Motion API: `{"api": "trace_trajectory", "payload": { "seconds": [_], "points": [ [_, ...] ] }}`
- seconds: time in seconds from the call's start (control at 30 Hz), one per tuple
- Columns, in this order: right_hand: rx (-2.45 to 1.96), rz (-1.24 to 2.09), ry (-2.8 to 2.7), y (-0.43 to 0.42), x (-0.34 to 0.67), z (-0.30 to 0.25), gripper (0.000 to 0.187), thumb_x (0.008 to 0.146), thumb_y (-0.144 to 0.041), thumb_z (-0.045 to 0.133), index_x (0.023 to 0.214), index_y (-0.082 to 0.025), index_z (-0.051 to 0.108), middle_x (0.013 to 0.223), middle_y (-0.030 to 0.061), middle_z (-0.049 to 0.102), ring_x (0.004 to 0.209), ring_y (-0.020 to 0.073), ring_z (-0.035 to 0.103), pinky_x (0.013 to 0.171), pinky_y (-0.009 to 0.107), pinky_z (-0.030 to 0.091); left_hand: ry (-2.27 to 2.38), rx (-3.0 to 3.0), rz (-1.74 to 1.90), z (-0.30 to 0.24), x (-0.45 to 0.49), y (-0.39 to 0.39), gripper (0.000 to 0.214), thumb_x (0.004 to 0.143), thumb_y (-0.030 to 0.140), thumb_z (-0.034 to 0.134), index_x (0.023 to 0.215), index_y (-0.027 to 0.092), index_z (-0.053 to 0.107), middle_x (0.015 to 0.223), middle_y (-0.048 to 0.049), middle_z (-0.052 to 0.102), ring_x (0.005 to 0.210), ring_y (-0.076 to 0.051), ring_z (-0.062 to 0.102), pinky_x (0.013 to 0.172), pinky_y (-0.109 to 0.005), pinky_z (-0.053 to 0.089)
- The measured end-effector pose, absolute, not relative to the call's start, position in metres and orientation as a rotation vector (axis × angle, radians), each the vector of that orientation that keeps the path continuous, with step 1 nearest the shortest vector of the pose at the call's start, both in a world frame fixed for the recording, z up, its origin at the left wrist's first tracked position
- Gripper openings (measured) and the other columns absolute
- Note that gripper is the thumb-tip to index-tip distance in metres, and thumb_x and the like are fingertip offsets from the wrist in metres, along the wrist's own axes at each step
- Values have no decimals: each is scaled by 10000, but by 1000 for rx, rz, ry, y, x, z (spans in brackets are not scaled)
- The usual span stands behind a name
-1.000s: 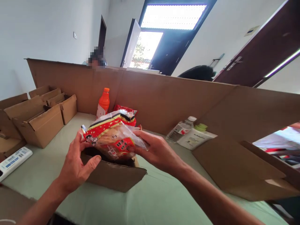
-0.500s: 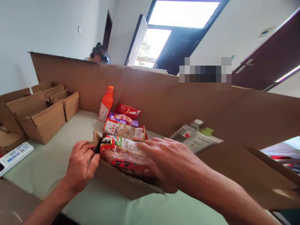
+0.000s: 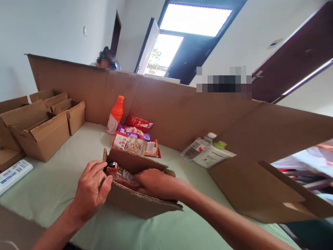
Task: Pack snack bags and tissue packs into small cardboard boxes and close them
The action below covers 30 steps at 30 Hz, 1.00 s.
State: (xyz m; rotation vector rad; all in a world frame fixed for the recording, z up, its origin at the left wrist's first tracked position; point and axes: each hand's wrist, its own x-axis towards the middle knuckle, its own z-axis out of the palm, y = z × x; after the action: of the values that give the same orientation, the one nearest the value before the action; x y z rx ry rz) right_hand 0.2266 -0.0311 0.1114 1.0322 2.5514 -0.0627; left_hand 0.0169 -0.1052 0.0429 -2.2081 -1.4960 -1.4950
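A small open cardboard box stands on the green cloth in front of me. My left hand grips its left end, thumb toward the near wall and fingers over the edge. Inside the box lies a red and clear plastic snack bag, mostly below the rim. My right hand reaches down into the box, closed on the bag's right part; its fingertips are hidden. Just behind the box lies a red and beige snack packet.
An orange drink bottle, a red packet and a purple packet stand or lie behind. Right of them are a clear bottle and a white pouch. Several cardboard boxes sit left, before a cardboard partition.
My right hand has lowered the snack bag into the box, from above the rim to mostly below it. My left hand stays at the box's left end. The view has shifted slightly.
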Motion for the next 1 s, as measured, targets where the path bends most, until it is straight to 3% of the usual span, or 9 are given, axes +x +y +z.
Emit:
{"api": "trace_trajectory", "payload": {
  "seconds": [0.17, 0.27, 0.33, 0.47, 0.57, 0.73, 0.8, 0.9, 1.0],
  "points": [
    [865, -310, 2751, -24, 226, 119, 311, 876, -188, 587, 1154, -223, 722, 1097, 83, 749, 995, 247, 696, 839, 324, 492, -1384, -2267, -1491, 37, 14, -110, 218, 969, 189, 485, 789, 185, 608, 1120, -117, 685, 1134, -241, 603, 970, -401, 516],
    [643, -572, 2704, -18, 224, 113, 303, 925, -177, 512, 1109, -263, 737, 1026, 32, 766, 924, 203, 707, 816, 300, 502, -1379, -2213, -1558, 31, 14, -114, 122, 970, 221, 516, 1009, 174, 621, 1377, -164, 516, 1225, -238, 569, 980, -374, 522],
    [643, -611, 2804, -16, 230, 111, 283, 921, -200, 540, 1119, -257, 735, 1090, 38, 758, 996, 211, 697, 873, 319, 510, -1380, -2140, -1626, 28, 13, -116, 229, 944, 256, 583, 1154, 165, 573, 1428, -185, 451, 1274, -251, 544, 1003, -376, 519],
    [1028, -469, 3198, -29, 266, 120, 287, 938, -282, 559, 1176, -220, 707, 1189, 80, 730, 1096, 233, 671, 957, 373, 516, -1409, -2235, -1636, 26, 10, -114, 325, 920, 268, 625, 1219, 180, 536, 1264, -137, 608, 1187, -221, 612, 1003, -359, 530],
    [1449, -336, 3265, -49, 303, 125, 301, 970, -424, 526, 1087, -235, 729, 1070, 74, 763, 979, 232, 707, 854, 371, 572, -1392, -2356, -1659, 27, 9, -109, 223, 927, 240, 606, 1144, 205, 571, 1187, -100, 679, 1099, -190, 661, 948, -321, 554],
    [1600, -367, 3117, -81, 336, 99, 591, 882, -650, 577, 1281, -222, 664, 1247, 129, 705, 1062, 290, 701, 809, 398, 612, -1293, -2547, -1630, 29, 10, -99, 149, 920, 191, 601, 1060, 237, 631, 1045, -37, 755, 1084, -189, 680, 1006, -357, 525],
    [1525, -437, 3096, -88, 333, 82, 636, 889, -635, 576, 1343, -193, 622, 1283, 153, 683, 1119, 305, 678, 866, 429, 602, -1343, -2545, -1611, 29, 10, -97, 156, 916, 193, 609, 1060, 238, 650, 1036, -34, 762, 1076, -195, 687, 1012, -370, 522],
    [1436, -445, 3173, -91, 325, 66, 533, 908, -507, 603, 1318, -167, 630, 1216, 158, 711, 1113, 306, 673, 922, 466, 577, -1452, -2516, -1609, 29, 10, -98, 138, 912, 226, 626, 1045, 232, 662, 1016, -32, 767, 1035, -198, 703, 975, -362, 542],
    [1503, -462, 3345, -88, 328, 66, 438, 908, -438, 622, 1280, -206, 633, 1183, 124, 722, 1071, 269, 685, 895, 416, 588, -1561, -2476, -1580, 29, 10, -100, 124, 911, 245, 624, 1022, 225, 675, 1012, -34, 768, 1016, -199, 709, 927, -347, 562]
  ]
}}
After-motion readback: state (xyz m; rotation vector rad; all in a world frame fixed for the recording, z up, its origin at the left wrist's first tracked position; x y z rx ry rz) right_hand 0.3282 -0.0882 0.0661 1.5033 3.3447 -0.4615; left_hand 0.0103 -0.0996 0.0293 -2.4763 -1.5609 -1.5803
